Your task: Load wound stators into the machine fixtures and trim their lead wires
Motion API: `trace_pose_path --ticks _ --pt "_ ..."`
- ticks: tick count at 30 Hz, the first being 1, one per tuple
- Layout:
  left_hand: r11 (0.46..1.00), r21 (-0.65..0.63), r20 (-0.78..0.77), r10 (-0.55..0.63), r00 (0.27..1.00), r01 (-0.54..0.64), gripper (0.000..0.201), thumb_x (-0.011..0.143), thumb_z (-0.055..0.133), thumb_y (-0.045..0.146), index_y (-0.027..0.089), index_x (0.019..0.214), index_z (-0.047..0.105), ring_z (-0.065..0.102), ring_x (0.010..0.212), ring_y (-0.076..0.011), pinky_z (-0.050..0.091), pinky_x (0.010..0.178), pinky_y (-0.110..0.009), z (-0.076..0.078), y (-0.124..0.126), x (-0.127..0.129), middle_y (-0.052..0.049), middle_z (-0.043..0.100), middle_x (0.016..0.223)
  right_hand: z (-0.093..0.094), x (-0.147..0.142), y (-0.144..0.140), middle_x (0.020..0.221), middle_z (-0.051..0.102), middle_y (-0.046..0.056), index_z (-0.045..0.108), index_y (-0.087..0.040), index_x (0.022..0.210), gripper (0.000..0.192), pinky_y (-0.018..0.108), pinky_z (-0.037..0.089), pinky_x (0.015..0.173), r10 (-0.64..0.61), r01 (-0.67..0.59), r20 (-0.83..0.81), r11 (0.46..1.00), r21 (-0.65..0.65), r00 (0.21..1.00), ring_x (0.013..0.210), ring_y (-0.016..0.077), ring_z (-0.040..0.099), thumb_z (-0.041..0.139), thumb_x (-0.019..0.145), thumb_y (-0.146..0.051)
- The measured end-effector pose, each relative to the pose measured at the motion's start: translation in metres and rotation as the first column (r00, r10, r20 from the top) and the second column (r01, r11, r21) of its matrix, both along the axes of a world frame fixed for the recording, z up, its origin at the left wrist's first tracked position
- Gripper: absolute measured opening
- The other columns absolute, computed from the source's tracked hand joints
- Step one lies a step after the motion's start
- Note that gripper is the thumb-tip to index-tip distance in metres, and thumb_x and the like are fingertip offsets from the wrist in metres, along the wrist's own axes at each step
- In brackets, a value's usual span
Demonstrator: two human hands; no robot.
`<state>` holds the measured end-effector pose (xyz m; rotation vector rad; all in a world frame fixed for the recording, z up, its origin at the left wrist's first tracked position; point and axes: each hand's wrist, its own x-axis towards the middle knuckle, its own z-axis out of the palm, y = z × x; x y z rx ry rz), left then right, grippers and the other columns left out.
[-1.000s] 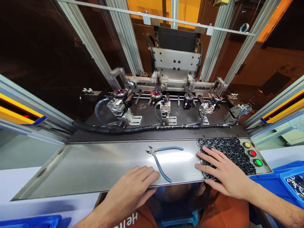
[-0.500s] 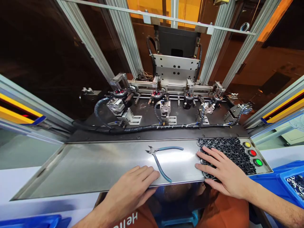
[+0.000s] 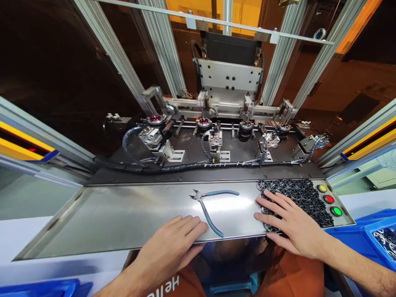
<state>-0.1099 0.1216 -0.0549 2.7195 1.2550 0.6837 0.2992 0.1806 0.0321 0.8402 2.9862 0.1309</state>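
My left hand lies flat and open on the front edge of the steel shelf, fingers just short of the blue-handled cutters. My right hand rests palm down with fingers spread on a heap of several black ring-shaped parts. Neither hand grips anything. Behind the shelf stands a machine with several small round motors in a row of fixtures under a grey metal head plate.
Yellow, red and green push buttons sit at the shelf's right end. A blue bin with more black parts is at the far right. Black cables run along the machine bed. Aluminium frame posts rise behind.
The machine's head plate with its cross bar dropped towards the motors, then rose back up. Both hands have stayed where they were.
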Motion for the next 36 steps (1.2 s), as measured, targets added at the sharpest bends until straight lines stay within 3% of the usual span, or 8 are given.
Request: trace_pose_path --ticks 16,28,36 --pt "1.000 -0.003 0.000 -0.006 1.000 0.006 0.046 0.087 0.087 0.009 0.028 0.113 0.055 0.070 0.082 -0.0255 0.047 0.076 -0.039 -0.0011 0.0008 0.0000 0.004 0.072 0.098 0.0003 0.0005 0.0005 0.190 0.040 0.003 0.063 -0.034 0.168 0.052 0.069 0.055 0.130 0.005 -0.005 0.005 1.000 -0.008 1.000 0.178 0.0385 0.036 0.061 0.116 -0.041" --pt "1.000 -0.017 -0.018 -0.017 1.000 0.016 0.044 0.088 0.086 0.009 0.028 0.113 0.055 0.071 0.084 -0.0256 0.048 0.076 -0.040 0.0009 0.0009 -0.0011 0.003 0.073 0.099 -0.0003 0.0000 -0.0002 0.189 0.043 0.003 0.065 -0.036 0.167 0.053 0.064 0.044 0.140 -0.024 0.021 -0.046 0.998 -0.066 0.999 0.179 0.0355 0.033 0.067 0.114 -0.037" --pt "1.000 -0.026 -0.010 -0.010 1.000 0.010 0.044 0.089 0.085 0.008 0.028 0.111 0.053 0.067 0.081 -0.0254 0.045 0.075 -0.039 0.0014 0.0007 0.0003 0.004 0.072 0.097 0.0016 -0.0010 0.0003 0.189 0.043 0.003 0.064 -0.035 0.167 0.053 0.065 0.049 0.136 -0.010 0.008 -0.029 0.999 -0.050 1.000 0.178 0.0372 0.034 0.066 0.114 -0.039"
